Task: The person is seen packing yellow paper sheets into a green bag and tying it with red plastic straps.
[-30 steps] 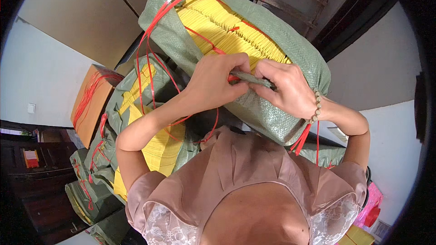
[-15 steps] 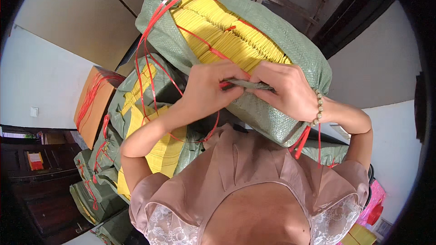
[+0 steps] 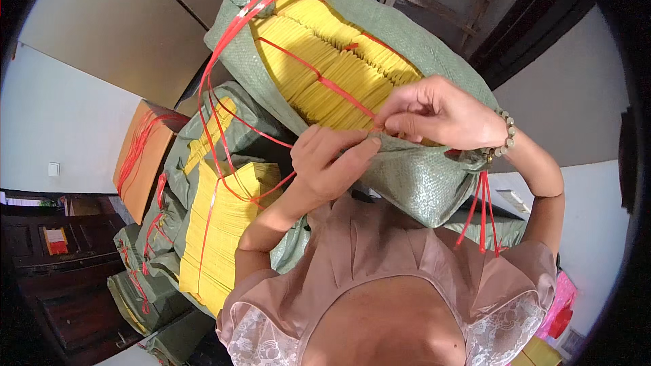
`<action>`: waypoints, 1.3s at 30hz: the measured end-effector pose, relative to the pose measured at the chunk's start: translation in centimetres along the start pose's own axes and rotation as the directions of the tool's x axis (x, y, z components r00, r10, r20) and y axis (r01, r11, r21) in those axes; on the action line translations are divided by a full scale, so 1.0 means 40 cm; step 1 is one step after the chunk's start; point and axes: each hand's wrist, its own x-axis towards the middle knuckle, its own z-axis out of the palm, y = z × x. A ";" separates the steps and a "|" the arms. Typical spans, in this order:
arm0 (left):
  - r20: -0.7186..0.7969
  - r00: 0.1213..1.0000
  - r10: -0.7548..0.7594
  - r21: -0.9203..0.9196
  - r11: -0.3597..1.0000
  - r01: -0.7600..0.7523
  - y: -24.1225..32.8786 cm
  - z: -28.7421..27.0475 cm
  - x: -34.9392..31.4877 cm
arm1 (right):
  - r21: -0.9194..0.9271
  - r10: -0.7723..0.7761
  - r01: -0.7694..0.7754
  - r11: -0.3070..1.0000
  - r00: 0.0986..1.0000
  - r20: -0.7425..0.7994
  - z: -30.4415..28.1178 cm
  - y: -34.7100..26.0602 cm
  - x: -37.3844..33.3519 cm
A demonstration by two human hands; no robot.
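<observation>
A big green woven sack [image 3: 424, 186] gapes open in front of me, packed with rows of yellow folded-paper stacks [image 3: 339, 68]. My left hand [image 3: 332, 163] is closed on the sack's near rim, thumb and fingers pinching the fabric. Just right of it, my right hand [image 3: 444, 115], with a bead bracelet [image 3: 507, 137] at its wrist, pinches at the same rim. A red plastic strap [image 3: 339, 91] crosses the yellow stacks and runs to the right fingertips. What exactly lies between those fingertips is partly hidden.
Long loose red straps [image 3: 234, 30] loop over the sack's left side. More green sacks [image 3: 163, 230] and a yellow stack [image 3: 220, 237] stand at left, beside an orange-brown box [image 3: 146, 156] draped with red straps. A wooden ladder-like frame [image 3: 434, 0] is at the back.
The twisted rim piece between my hands has loosened. My left hand has moved slightly down, while the right has shifted rightward and changed grip. The sack mouth sits wider near my hands.
</observation>
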 end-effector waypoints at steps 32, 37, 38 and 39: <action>-0.181 0.914 -0.363 -0.157 0.928 0.337 0.048 0.057 0.000 | -0.602 -0.623 0.555 0.574 0.773 0.120 0.092 0.043 -0.058; -0.274 0.916 -0.292 -0.160 0.953 0.256 0.044 0.061 -0.037 | -0.371 -0.387 0.286 0.883 0.891 -0.236 0.022 -0.031 -0.061; -0.290 0.922 -0.257 -0.152 0.963 0.220 0.041 0.062 -0.036 | -0.335 -0.263 0.157 0.929 0.917 -0.301 0.014 -0.038 -0.056; -0.296 0.921 -0.254 -0.154 0.964 0.217 0.039 0.060 -0.032 | -0.294 -0.287 0.214 0.932 0.929 -0.232 0.012 -0.042 -0.044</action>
